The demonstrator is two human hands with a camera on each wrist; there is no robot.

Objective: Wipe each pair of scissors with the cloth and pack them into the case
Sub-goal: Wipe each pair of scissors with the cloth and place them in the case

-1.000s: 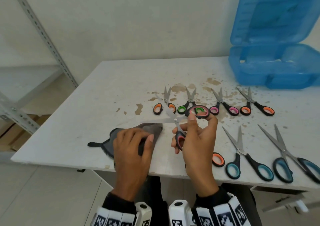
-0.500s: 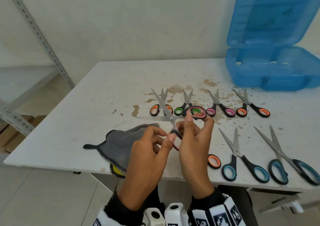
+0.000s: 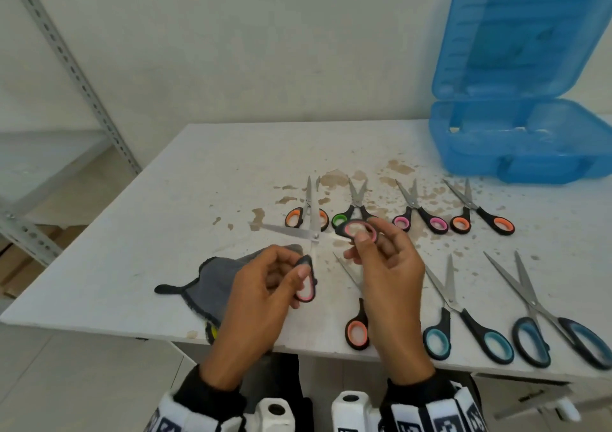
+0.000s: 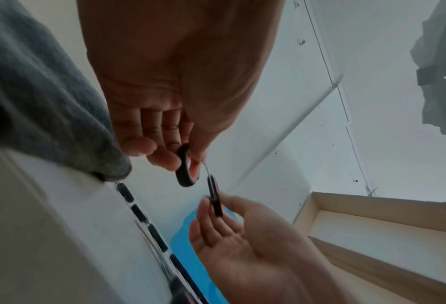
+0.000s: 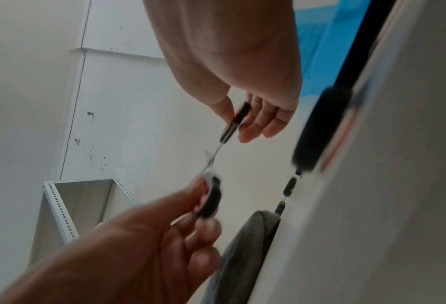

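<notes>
Hands: pink-handled scissors (image 3: 313,238) are being held above the table (image 3: 165,219), left hand (image 3: 265,286) pinching one loop, right hand (image 3: 385,266) pinching the other.
Handling: probably light, stiff, slick steel; best gripped by the loops.
Pointing: blades are being spread wide, one leftward, one away.
Farther off: cloth (image 3: 215,279) is lying beside; case (image 3: 516,140) is sitting open.
</notes>
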